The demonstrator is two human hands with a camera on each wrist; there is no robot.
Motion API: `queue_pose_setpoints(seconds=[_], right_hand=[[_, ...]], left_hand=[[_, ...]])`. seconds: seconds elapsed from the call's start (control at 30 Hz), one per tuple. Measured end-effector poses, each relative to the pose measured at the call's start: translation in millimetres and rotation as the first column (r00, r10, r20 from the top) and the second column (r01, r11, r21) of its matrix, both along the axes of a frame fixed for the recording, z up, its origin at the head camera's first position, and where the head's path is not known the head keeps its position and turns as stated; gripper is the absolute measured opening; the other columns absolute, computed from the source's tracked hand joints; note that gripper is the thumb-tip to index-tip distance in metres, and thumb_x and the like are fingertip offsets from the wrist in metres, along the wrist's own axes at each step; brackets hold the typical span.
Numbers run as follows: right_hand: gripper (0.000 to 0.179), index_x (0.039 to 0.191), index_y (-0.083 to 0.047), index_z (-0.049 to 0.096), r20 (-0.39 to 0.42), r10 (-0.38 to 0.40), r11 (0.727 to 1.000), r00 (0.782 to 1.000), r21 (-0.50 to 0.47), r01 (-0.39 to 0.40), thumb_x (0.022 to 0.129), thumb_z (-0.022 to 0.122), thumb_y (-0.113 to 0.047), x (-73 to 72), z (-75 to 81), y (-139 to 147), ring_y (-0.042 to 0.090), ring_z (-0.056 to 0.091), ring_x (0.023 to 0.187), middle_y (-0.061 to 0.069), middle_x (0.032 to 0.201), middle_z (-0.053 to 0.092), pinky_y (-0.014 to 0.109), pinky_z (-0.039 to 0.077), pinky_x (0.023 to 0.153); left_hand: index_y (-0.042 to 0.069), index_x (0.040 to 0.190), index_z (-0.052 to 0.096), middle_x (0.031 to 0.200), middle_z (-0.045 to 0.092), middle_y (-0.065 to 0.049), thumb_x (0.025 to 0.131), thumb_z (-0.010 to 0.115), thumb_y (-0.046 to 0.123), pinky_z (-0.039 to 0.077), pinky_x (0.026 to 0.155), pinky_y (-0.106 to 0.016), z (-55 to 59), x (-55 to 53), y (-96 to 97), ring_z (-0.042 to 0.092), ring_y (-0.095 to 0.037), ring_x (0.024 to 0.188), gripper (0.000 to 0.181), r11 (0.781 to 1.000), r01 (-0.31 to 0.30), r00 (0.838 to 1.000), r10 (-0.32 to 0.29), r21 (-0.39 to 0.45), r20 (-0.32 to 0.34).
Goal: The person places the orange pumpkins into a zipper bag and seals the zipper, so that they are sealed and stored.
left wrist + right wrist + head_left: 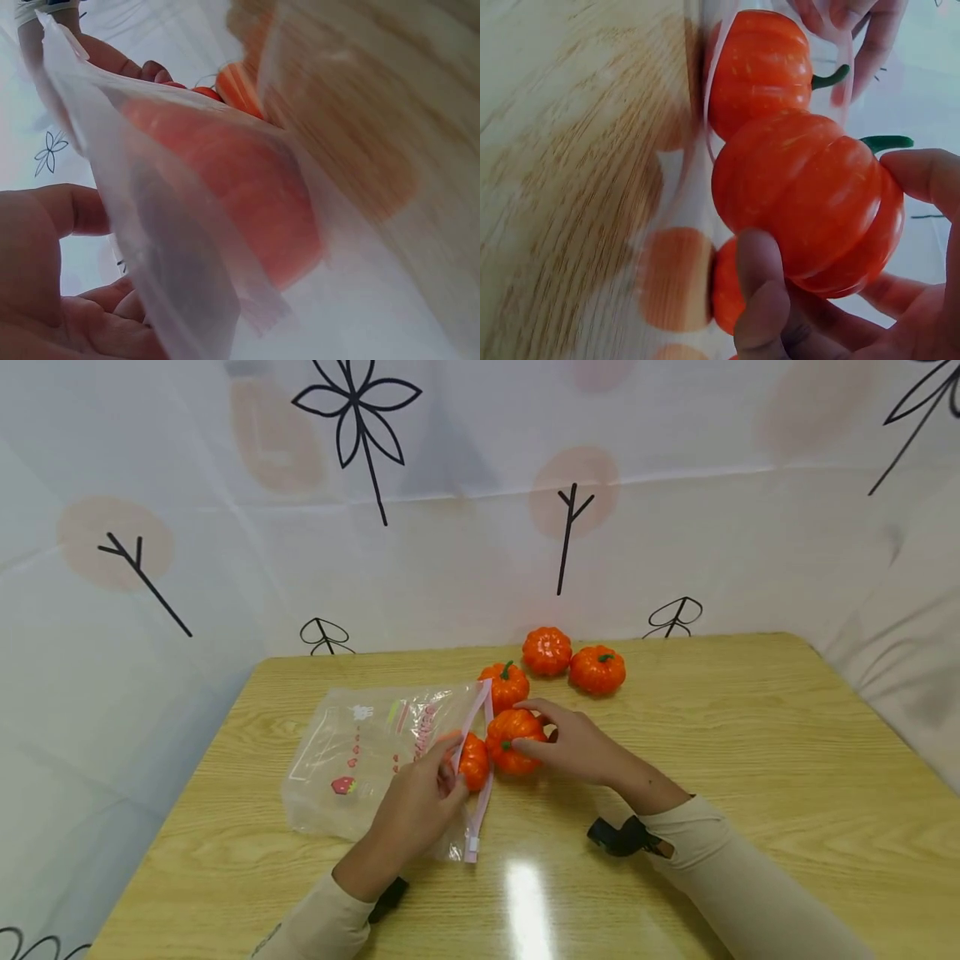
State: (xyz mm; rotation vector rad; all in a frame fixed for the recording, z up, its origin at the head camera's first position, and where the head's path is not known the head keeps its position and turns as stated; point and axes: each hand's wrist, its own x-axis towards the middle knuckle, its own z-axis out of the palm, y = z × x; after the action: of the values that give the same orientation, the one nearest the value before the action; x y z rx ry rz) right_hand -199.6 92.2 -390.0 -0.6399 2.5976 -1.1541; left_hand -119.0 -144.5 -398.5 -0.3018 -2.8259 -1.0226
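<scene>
A clear plastic zip bag (318,752) with a pink zip edge and printed strawberry and hearts lies on its side, its mouth facing right. My left hand (412,806) holds the upper rim of the mouth between thumb and fingers. Just inside the mouth sits one small orange toy pumpkin (474,762), also seen in the right wrist view. My right hand (581,747) grips a second pumpkin (802,195) with a green stem, thumb and fingers around its sides. That pumpkin is right at the bag's opening, overlapping the first one in the right wrist view.
Behind the held pumpkin, a third pumpkin (504,687) stands close to the bag's far corner. Two more, a stemless-looking pumpkin (547,651) and a stemmed pumpkin (597,670), sit near the back edge of the wooden table (750,735). A printed cloth (465,560) hangs behind.
</scene>
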Motion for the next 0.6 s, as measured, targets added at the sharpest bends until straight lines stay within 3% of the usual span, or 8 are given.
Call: queue_pose_setpoints(seconds=[0.1,0.2,0.47,0.6], right_hand=[[0.058,0.144,-0.021,0.049,0.045,0.000,1.000,0.999,-0.023,0.001,0.093,0.064,-0.044,-0.8,-1.1,-0.3,0.029,0.060,0.110,0.012,0.139,0.056,0.038,0.053,0.086],[0.057,0.144,-0.023,0.048,0.110,-0.006,0.998,0.994,-0.057,0.012,0.094,0.064,-0.044,-1.4,-2.7,-0.8,0.031,0.059,0.114,0.013,0.140,0.054,0.037,0.054,0.083],[0.059,0.148,-0.021,0.043,0.216,-0.002,0.990,0.976,-0.137,0.033,0.096,0.064,-0.041,0.1,-4.9,-4.1,0.026,0.065,0.084,0.020,0.137,0.052,0.036,0.055,0.074],[0.059,0.148,-0.022,0.042,0.230,0.012,0.987,0.973,-0.161,0.026,0.096,0.063,-0.041,1.6,-5.3,-5.7,0.025,0.063,0.090,0.018,0.141,0.050,0.036,0.055,0.074]], left_hand=[[0.009,0.141,0.054,0.076,0.054,0.008,0.090,0.068,0.013,0.043,0.055,-0.019,0.4,0.6,-0.3,0.047,-0.006,0.061,0.054,1.000,-0.005,1.000,0.005,-0.003,0.004],[0.008,0.141,0.054,0.076,0.054,0.007,0.089,0.068,0.013,0.043,0.055,-0.019,0.3,0.8,-0.6,0.046,-0.007,0.061,0.053,1.000,-0.003,1.000,0.003,-0.010,-0.001],[0.007,0.137,0.058,0.073,0.054,0.005,0.087,0.066,0.010,0.040,0.053,-0.020,0.1,-0.9,-0.9,0.044,-0.006,0.059,0.051,1.000,0.000,0.999,-0.001,-0.013,-0.044],[0.007,0.136,0.059,0.073,0.055,0.004,0.086,0.065,0.010,0.040,0.053,-0.020,1.6,-0.1,-1.0,0.044,-0.007,0.058,0.050,1.000,-0.004,0.999,0.003,-0.019,-0.045]])
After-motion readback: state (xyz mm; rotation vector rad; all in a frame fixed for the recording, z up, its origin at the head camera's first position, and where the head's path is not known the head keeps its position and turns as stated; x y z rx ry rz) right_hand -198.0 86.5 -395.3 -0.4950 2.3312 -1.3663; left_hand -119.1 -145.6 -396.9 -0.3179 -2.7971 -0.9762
